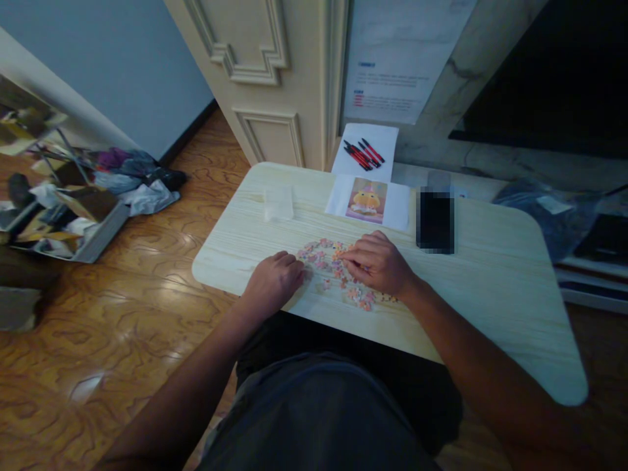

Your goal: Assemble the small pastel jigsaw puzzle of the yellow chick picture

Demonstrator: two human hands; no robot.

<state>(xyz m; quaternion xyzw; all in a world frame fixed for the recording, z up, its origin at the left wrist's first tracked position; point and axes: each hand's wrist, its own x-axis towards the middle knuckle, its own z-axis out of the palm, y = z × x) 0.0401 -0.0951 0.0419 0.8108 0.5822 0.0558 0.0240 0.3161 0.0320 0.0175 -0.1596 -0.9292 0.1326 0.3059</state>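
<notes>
Many small jigsaw puzzle pieces in pink, orange and pale tones lie loose on the light wood-grain table. At their left side my left hand rests on the tabletop, its fingers curled under; whatever they may hold is hidden. My right hand is over the right part of the pile, thumb and fingertips pinched at an orange puzzle piece. More pieces lie just below that hand, near the table's front edge. A picture card showing an orange pumpkin-like figure lies beyond the pile.
A white sheet lies under the card. Behind it, several red-and-black pens rest on another paper. A clear plastic bag lies at back left, a blurred dark object at back right. Boxes and bags crowd the floor at left.
</notes>
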